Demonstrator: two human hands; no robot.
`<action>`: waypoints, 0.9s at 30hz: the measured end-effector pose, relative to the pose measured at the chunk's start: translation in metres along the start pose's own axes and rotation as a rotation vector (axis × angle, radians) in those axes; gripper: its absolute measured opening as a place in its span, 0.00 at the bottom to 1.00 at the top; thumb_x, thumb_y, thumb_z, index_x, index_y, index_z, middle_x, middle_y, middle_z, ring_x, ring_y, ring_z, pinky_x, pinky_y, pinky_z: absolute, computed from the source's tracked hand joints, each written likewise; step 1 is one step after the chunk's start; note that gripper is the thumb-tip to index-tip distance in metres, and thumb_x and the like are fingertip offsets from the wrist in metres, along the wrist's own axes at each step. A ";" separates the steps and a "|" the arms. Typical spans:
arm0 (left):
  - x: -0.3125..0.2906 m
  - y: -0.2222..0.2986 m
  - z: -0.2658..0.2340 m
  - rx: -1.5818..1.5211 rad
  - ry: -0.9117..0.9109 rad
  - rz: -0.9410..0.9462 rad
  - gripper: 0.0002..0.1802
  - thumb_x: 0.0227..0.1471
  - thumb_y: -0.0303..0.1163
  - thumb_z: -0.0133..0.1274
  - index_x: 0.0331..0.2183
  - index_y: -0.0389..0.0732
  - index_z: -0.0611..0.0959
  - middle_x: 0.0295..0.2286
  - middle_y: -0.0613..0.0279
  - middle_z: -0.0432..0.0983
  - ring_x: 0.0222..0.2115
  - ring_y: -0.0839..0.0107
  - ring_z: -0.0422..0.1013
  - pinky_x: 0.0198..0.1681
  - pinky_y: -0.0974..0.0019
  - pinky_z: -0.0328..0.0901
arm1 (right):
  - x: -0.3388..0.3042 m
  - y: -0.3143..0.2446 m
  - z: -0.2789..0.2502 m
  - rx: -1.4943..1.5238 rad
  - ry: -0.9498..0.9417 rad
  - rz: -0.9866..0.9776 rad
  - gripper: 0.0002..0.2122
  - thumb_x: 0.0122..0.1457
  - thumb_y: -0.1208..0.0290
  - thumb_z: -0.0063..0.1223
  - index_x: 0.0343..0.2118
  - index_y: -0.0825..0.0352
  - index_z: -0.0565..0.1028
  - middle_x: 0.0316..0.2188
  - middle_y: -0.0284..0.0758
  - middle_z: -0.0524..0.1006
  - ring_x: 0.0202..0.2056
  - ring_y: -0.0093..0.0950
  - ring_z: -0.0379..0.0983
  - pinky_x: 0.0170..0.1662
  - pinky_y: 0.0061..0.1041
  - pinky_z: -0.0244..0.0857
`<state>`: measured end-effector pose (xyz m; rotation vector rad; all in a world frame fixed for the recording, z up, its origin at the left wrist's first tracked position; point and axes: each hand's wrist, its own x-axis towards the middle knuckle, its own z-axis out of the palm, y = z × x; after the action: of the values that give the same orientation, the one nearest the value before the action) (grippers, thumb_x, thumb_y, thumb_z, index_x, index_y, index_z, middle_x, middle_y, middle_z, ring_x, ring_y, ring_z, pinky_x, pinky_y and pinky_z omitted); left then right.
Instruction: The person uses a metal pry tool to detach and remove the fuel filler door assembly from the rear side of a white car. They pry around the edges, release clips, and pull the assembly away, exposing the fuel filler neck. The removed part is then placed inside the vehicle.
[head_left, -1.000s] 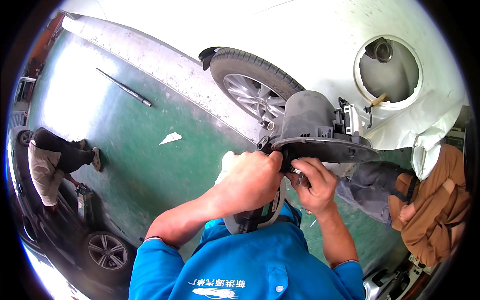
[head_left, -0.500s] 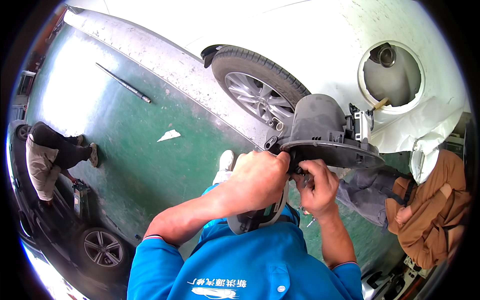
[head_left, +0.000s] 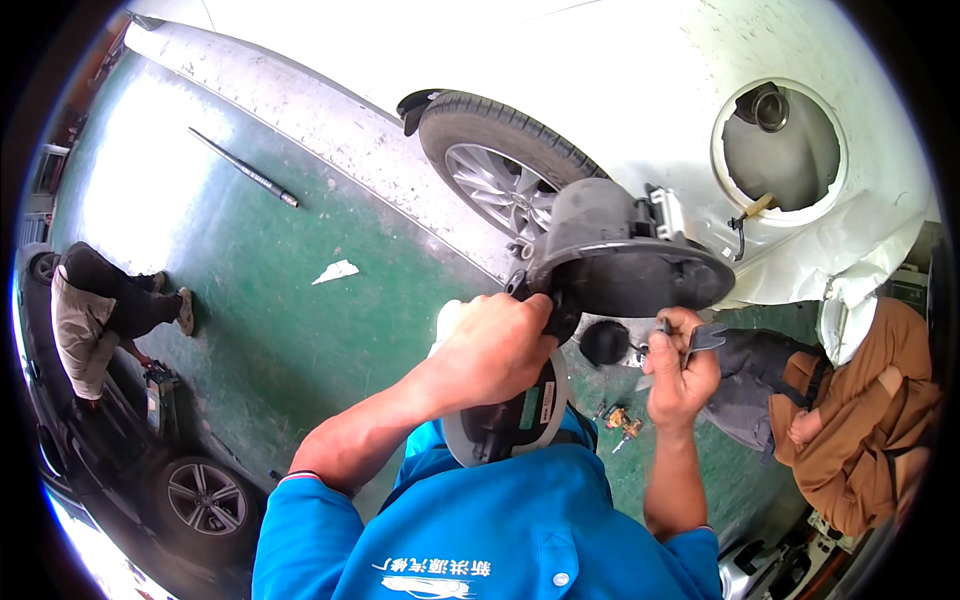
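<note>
A black plastic fuel filler housing [head_left: 597,222], shaped like a cup with a wide round rim, hangs in front of my chest. My left hand [head_left: 492,345] is closed on its near-left edge, by the hinge; the fingertips are partly hidden. Below this hand hangs the fuel flap [head_left: 505,415], its dark inner side with stickers facing up. My right hand [head_left: 684,375] is apart from the housing, pinching a grey fork-ended pry tool [head_left: 707,338]. A round black cap [head_left: 605,343] shows between the hands; whether the right hand holds its strap I cannot tell.
The white car body [head_left: 600,60] has a round opening [head_left: 780,150] with a filler neck. A wheel [head_left: 510,170] stands behind the housing. One person in brown [head_left: 860,420] is close on the right; another person [head_left: 95,310] bends by a dark car at left. A bar [head_left: 245,168] lies on the floor.
My right hand has drawn away from the housing to the right, bringing the pry tool into view. The housing has tilted and shifted left, showing its hollow inside; the black cap now shows.
</note>
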<state>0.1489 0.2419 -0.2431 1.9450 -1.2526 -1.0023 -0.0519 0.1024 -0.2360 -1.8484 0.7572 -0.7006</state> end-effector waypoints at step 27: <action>0.008 -0.030 -0.002 -0.192 -0.059 -0.090 0.16 0.51 0.37 0.58 0.29 0.31 0.77 0.24 0.37 0.74 0.31 0.37 0.72 0.34 0.47 0.66 | 0.003 0.007 0.000 0.445 -0.249 -0.031 0.12 0.51 0.83 0.67 0.39 0.72 0.78 0.35 0.39 0.80 0.22 0.15 0.65 0.31 0.18 0.61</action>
<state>0.1670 0.2457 -0.2682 1.8489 -1.0652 -1.1875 -0.0509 0.0979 -0.2418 -1.5038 0.3734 -0.5881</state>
